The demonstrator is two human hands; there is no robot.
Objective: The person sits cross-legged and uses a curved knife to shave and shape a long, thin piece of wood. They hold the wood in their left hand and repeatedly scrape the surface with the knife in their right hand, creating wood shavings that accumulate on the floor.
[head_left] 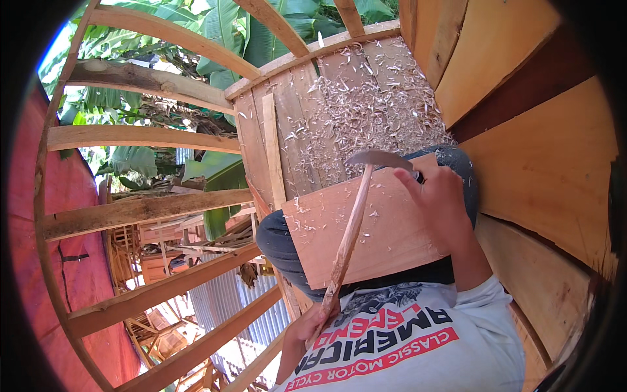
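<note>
My left hand (312,325), low in the picture near my shirt, is closed around the lower end of a long wooden stick (351,230). The stick slants up and away over a thin wooden board (313,225) lying across my lap. My right hand (428,199) grips a curved knife (381,158), its handle mostly hidden in my fingers. The blade points left and meets or crosses the stick's far tip. Pale shavings dot the board.
Curled wood shavings (379,108) cover much of the plank floor (287,124). A loose wooden strip (273,147) lies along its left side. Plank walls (542,153) rise close on my right. On the left is a slatted wooden railing (147,212), with banana leaves (219,32) beyond.
</note>
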